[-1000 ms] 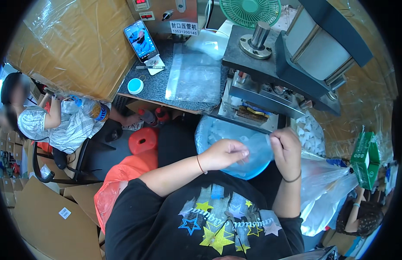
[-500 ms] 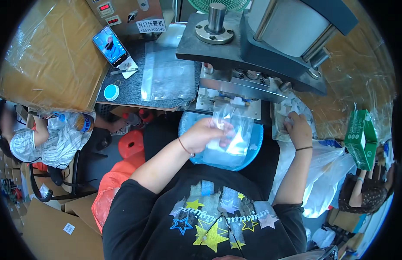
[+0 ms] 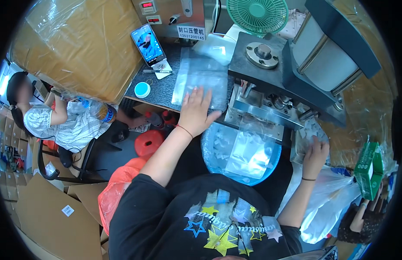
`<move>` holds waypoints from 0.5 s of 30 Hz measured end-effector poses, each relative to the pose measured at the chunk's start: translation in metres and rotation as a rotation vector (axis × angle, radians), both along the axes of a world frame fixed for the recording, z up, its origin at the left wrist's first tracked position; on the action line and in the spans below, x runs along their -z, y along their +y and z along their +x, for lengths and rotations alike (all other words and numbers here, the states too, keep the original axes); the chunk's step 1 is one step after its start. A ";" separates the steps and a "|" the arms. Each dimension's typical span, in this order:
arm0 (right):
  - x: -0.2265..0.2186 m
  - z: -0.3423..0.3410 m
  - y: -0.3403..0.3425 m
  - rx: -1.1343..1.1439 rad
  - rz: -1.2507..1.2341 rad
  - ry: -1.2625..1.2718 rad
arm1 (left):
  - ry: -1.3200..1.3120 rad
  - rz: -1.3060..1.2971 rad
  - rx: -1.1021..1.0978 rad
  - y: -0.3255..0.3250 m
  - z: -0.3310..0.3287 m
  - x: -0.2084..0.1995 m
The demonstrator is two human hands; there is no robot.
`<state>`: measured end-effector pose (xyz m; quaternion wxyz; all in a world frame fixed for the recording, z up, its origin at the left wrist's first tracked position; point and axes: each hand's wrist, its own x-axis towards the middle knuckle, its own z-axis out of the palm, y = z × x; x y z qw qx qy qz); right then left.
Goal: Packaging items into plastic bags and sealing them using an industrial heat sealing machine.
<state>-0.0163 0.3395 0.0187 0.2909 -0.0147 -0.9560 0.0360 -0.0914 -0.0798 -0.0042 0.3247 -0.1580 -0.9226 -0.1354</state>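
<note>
My left hand (image 3: 194,110) lies flat, fingers spread, on a stack of clear plastic bags (image 3: 200,82) on the dark speckled table (image 3: 160,89). My right hand (image 3: 316,151) reaches into a pile of small clear packets (image 3: 311,132) at the right of the press machine (image 3: 281,73); its fingers are curled and I cannot tell what they hold. A clear bag (image 3: 248,151) hangs from the machine's jaw over a blue round basin (image 3: 218,143) on my lap.
A phone (image 3: 148,43) leans at the back of the table, with a small round blue-rimmed lid (image 3: 142,89) in front. A green fan (image 3: 257,15) stands behind the machine. A seated person (image 3: 58,117) is at left. A green box (image 3: 368,164) and white bags (image 3: 326,203) lie at right.
My left hand left the bag at the machine and moved up-left onto the bag stack. My right hand shifted out to the packet pile. The bag now hangs from the machine.
</note>
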 end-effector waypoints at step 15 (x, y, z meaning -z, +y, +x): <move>-0.048 0.017 -0.117 -0.478 -0.929 -0.145 | -0.756 0.574 0.544 0.048 0.074 -0.024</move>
